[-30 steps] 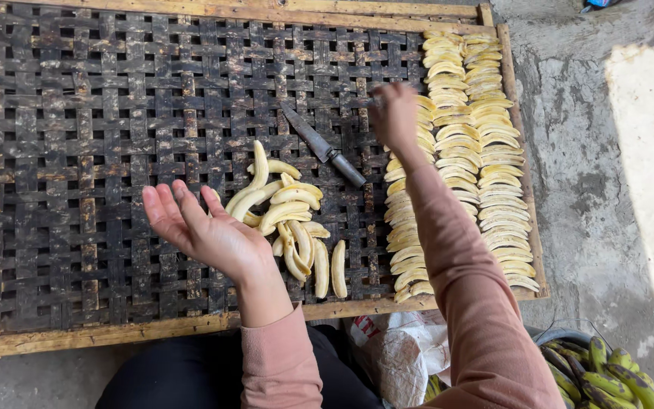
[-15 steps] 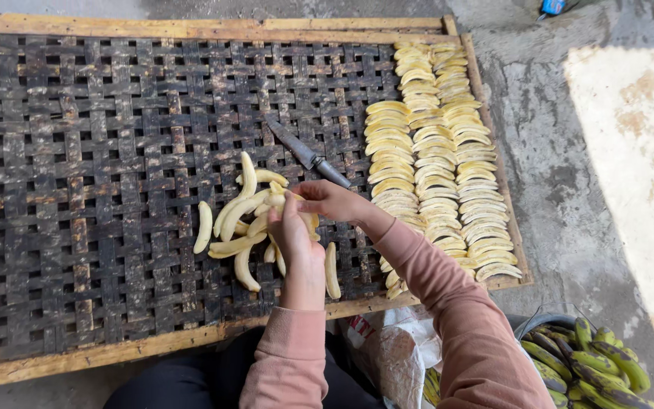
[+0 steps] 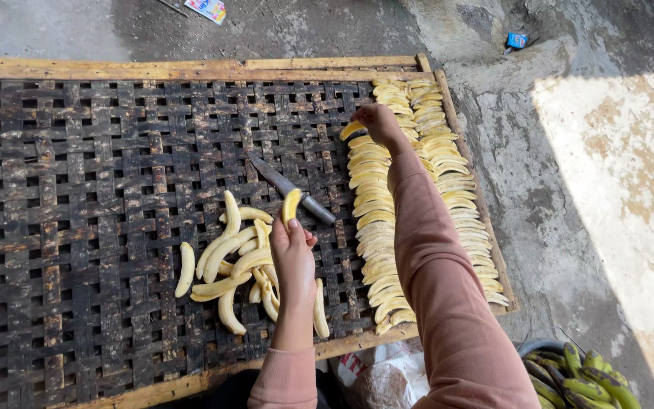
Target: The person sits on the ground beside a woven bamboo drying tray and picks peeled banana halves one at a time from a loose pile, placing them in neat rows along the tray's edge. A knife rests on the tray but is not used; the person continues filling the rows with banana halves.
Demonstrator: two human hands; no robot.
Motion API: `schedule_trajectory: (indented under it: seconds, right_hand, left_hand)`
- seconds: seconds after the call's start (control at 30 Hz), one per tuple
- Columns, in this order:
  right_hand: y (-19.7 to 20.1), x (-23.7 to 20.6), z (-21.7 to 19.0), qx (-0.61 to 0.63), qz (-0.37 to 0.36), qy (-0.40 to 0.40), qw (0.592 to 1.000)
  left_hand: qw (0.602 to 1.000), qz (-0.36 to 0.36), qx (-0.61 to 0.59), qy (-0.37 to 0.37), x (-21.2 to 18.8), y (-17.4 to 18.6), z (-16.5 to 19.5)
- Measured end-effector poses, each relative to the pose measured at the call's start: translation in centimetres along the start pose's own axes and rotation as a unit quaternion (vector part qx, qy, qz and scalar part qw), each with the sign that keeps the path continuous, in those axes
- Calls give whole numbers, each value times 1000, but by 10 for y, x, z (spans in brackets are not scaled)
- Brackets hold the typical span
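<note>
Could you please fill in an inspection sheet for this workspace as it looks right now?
Surface: dark woven drying rack in a wooden frame, on concrete ground.
Job's things: loose pile of peeled bananas; neat banana rows along the right edge.
Clutter: knife lying on the rack.
Grips: left hand holds one banana piece; right hand sets a banana slice at the rows.
Cables: nothing seen.
Surroundings: green bananas in a basin, plastic bag, litter scraps.

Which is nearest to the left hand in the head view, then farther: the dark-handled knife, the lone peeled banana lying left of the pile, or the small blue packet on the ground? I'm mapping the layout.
1. Dark-handled knife, just above the left hand on the woven rack.
2. Lone peeled banana, to the hand's left, beyond the pile.
3. Small blue packet, on the ground at the far upper right.
</note>
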State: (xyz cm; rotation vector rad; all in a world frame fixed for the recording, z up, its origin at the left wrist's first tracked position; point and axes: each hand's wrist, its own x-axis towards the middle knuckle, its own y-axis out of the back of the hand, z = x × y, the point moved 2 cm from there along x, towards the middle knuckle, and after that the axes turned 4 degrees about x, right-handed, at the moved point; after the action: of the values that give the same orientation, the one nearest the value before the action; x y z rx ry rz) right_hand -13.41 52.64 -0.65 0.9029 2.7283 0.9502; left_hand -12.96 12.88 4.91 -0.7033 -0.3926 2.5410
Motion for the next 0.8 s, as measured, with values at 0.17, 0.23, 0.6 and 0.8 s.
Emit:
schedule_trajectory:
  seconds: [0.17, 0.23, 0.6, 0.8]
  right_hand:
    - [2, 10, 14, -143, -4, -5, 990]
    - [-1, -1, -14, -210, 36, 52, 976]
    - [-66, -105, -154, 380, -415, -12, 826]
    - [-65, -66, -109, 274, -378, 50, 883]
  left_hand:
    - [997, -10, 75, -19, 11, -7, 25]
    - [997, 8, 73, -27, 15, -8, 28]
    - [983, 3, 151, -109, 19, -18, 13]
    - [976, 16, 174, -129, 23, -16, 18]
